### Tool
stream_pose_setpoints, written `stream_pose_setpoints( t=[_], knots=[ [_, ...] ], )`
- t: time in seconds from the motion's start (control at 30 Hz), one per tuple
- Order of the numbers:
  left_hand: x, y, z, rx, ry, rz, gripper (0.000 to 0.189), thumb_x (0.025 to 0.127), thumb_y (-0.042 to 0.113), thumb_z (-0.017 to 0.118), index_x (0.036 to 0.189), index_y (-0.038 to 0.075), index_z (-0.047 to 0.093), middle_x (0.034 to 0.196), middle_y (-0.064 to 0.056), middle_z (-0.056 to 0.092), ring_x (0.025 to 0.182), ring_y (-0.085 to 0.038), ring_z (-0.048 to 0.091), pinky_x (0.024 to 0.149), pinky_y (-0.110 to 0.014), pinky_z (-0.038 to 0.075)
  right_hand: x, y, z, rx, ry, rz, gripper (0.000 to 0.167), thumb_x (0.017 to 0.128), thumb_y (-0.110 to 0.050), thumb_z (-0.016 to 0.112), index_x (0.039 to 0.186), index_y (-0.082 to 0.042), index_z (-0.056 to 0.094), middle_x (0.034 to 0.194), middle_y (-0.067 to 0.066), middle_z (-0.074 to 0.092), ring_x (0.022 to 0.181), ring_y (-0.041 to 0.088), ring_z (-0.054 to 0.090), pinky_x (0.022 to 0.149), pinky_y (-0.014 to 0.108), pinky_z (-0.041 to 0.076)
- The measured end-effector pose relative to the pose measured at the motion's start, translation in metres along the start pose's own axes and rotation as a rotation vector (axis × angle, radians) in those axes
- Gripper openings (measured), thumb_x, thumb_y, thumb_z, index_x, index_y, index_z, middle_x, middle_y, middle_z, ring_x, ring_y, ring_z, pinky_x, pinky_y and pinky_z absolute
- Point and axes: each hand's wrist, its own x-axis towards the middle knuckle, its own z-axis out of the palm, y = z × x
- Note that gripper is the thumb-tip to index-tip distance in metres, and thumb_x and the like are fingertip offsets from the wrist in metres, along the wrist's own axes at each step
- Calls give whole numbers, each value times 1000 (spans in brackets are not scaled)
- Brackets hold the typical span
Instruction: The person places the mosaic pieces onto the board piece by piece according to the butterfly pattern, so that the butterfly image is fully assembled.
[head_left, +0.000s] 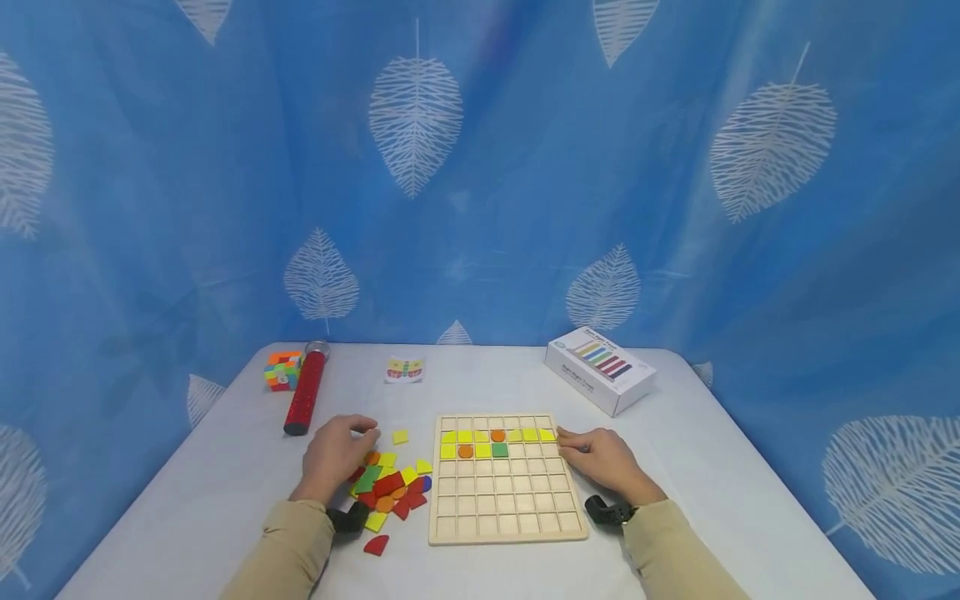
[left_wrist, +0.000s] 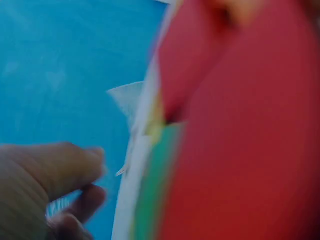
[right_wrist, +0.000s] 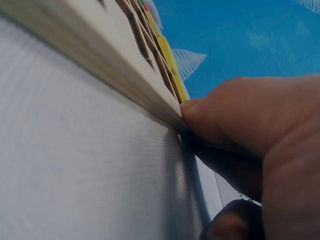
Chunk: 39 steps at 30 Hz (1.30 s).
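Observation:
A wooden grid board (head_left: 508, 482) lies flat on the table, its upper two rows partly filled with yellow pieces, orange discs and a green square (head_left: 499, 450). My right hand (head_left: 602, 457) pinches the board's right edge near the upper corner; in the right wrist view the thumb (right_wrist: 210, 112) presses against that edge. Left of the board is a loose pile of red, yellow, green, orange and blue pieces (head_left: 388, 483). Over the pile's left side hovers my left hand (head_left: 335, 454), fingers loosely bent, nothing visible in them. Pieces loom blurred beside the left thumb (left_wrist: 75, 165) in the left wrist view.
A butterfly picture card (head_left: 405, 370) lies behind the pile. At the back left are a puzzle cube (head_left: 282, 372) and a red glittery tube (head_left: 306, 392). A white box (head_left: 600, 371) sits at the back right. Blue leaf-patterned cloth (head_left: 480, 208) hangs behind the table.

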Motion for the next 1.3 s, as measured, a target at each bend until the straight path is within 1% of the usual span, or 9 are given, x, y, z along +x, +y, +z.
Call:
stream_pose_setpoints(
  t=[0.1, 0.33, 0.47, 0.6, 0.7, 0.93, 1.07, 1.2, 1.3],
  knots=[
    [5, 3, 9, 49, -17, 35, 43, 93, 33, 77, 130, 12, 71, 127, -14, 64, 113, -31, 60, 96, -53, 54, 0, 2, 1, 15, -6, -6, 27, 94, -28, 75, 117, -15, 78, 133, -4, 70, 132, 29, 61, 109, 51, 46],
    [15, 2, 20, 167, -31, 102, 51, 87, 42, 82, 129, 15, 73, 111, -6, 65, 97, -21, 60, 83, -42, 57, 0, 0, 0, 26, -12, 19, 28, 94, -29, 74, 119, -16, 77, 133, -6, 69, 133, 27, 60, 111, 51, 44],
    [17, 3, 22, 176, -42, 113, 49, 86, 44, 82, 126, 17, 75, 108, -4, 65, 95, -19, 59, 81, -40, 56, 1, -3, -2, 34, -12, 27, 27, 94, -28, 74, 118, -16, 78, 134, -6, 69, 134, 28, 59, 112, 51, 43],
    [17, 6, 23, 157, -39, 119, 43, 85, 42, 83, 121, 18, 77, 108, -3, 65, 96, -20, 59, 82, -42, 56, 2, -4, -2, 30, -15, 32, 26, 94, -28, 73, 118, -17, 78, 135, -6, 68, 135, 28, 58, 112, 52, 43],
    [16, 7, 24, 117, -33, 123, 38, 85, 39, 84, 117, 18, 77, 109, -2, 67, 96, -20, 60, 84, -44, 56, 2, -4, -2, 23, -12, 41, 28, 94, -29, 73, 120, -17, 77, 135, -7, 68, 135, 28, 58, 112, 51, 43],
    [14, 10, 22, -103, -28, 65, 22, 92, 36, 77, 110, 22, 77, 114, 0, 72, 101, -22, 59, 88, -45, 54, 0, -2, -2, 33, -3, 46, 27, 94, -28, 74, 119, -18, 77, 134, -6, 68, 135, 28, 58, 112, 52, 43],
    [11, 14, 18, -198, -34, 67, 20, 95, 32, 75, 112, 21, 77, 119, -2, 72, 107, -23, 60, 91, -44, 55, -1, -2, -1, 42, -8, 54, 28, 94, -28, 74, 119, -17, 77, 135, -5, 68, 135, 28, 58, 112, 52, 42],
    [5, 26, 15, -284, -62, 85, 20, 95, 29, 75, 112, 19, 77, 115, -2, 72, 106, -22, 62, 91, -41, 57, -1, -3, 0, 42, -14, 62, 27, 94, -27, 74, 118, -17, 78, 135, -5, 68, 135, 29, 58, 112, 53, 42],
    [2, 41, 16, -298, -91, 111, 16, 93, 26, 76, 107, 18, 78, 108, 1, 73, 100, -20, 63, 90, -41, 57, -2, -3, 0, 42, -13, 67, 25, 94, -26, 74, 117, -17, 78, 135, -6, 68, 135, 28, 58, 112, 53, 42]
  ],
)
